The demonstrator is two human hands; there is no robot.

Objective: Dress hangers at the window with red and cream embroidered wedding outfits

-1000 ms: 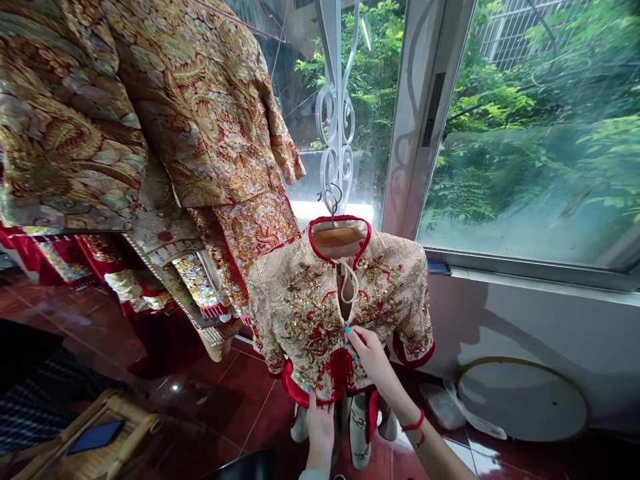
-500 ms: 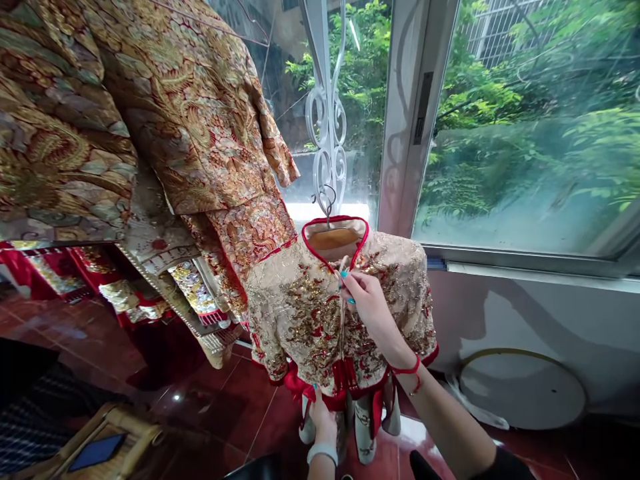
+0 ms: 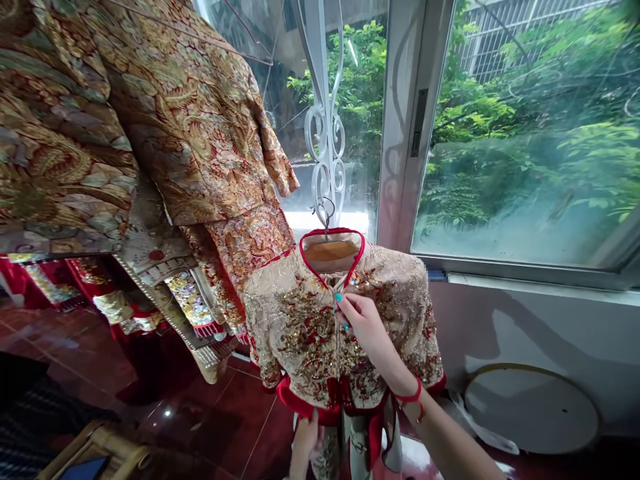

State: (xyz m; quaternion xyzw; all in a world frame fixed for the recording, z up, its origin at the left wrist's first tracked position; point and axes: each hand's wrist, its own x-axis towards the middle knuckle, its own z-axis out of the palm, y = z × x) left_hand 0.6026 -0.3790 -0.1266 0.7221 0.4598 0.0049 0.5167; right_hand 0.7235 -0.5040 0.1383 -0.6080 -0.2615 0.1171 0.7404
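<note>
A small cream jacket (image 3: 300, 320) with gold and red embroidery and red trim hangs on a wooden hanger (image 3: 331, 252) hooked to a white scrolled window grille (image 3: 325, 133). My right hand (image 3: 363, 323) pinches the jacket's front seam just below the collar, fingers closed on the fastening there. My left hand (image 3: 304, 443) grips the jacket's red bottom hem (image 3: 320, 412) from below; it is partly blurred and cut off by the frame edge.
Large gold-and-red brocade garments (image 3: 150, 127) hang to the left, with red tasselled skirts (image 3: 120, 307) beneath. A round white board (image 3: 533, 410) leans on the wall at right. A wicker piece (image 3: 100, 447) stands on the dark red tiled floor.
My right hand rose from the jacket's lower front to just under the collar, closing the front seam; the loose cord at the neck no longer shows. My left hand stayed on the hem.
</note>
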